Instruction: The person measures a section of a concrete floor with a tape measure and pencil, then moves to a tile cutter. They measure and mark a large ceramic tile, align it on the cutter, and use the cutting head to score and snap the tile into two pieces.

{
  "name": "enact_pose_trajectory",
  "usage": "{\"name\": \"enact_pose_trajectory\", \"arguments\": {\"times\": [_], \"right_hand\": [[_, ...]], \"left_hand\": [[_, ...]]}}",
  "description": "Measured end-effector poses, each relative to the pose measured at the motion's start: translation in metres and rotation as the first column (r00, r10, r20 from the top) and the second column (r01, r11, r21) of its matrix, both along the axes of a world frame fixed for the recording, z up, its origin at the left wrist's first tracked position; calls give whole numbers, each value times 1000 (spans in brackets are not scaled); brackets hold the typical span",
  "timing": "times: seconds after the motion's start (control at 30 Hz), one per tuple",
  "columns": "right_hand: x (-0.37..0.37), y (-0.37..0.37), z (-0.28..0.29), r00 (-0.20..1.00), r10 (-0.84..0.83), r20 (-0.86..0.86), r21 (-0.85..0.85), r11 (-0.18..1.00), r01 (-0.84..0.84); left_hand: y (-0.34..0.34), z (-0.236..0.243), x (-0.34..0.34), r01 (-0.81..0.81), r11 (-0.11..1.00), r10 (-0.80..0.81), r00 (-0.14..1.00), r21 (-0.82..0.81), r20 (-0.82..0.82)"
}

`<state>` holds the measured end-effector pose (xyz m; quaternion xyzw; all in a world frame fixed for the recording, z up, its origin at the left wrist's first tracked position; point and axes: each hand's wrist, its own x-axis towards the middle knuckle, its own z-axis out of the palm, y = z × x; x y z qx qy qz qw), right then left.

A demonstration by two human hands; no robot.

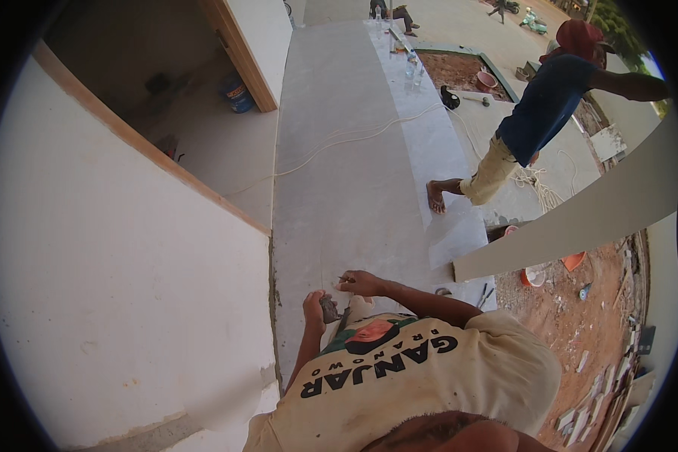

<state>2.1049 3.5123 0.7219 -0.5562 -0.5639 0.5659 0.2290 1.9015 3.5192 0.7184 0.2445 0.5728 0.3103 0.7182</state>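
Note:
In the head view my left hand [314, 309] is closed on a dark grey, rough-looking object [329, 307], whose exact kind I cannot make out. Just right of it and slightly farther forward, my right hand [358, 282] has its fingers bent together round something small and thin, too small to name. Both hands are low over the grey tiled walkway [339, 211], beside my body in a printed beige shirt. Near my right elbow, slim hand tools [486, 297] lie on the walkway.
A white wall [128, 248] and doorway with a blue bucket [239, 96] are left. Right, a barefoot co-worker [542, 105] steps by a pillar [580, 203]. Cords [339, 139] cross the walkway; bottles [413, 68] line its far edge. Rubble [587, 354] and buckets [535, 275] lie right.

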Motion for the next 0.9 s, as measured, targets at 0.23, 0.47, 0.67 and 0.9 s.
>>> {"name": "enact_pose_trajectory", "arguments": {"times": [0.23,0.47,0.67,0.9], "right_hand": [[13,119,49,981,-97,-165,-175,982,68],[81,235,18,889,-332,-316,-326,918,227],[139,366,15,899,-298,-322,-314,929,195],[179,538,51,939,-146,-312,-232,970,74]], "left_hand": [[154,13,62,39,999,-35,956,-10,292],[269,-9,89,335,939,-335,942,73,-14],[345,-118,44,794,554,-456,36,-252,-889],[448,-110,42,415,880,-460,616,-233,-639]]}}
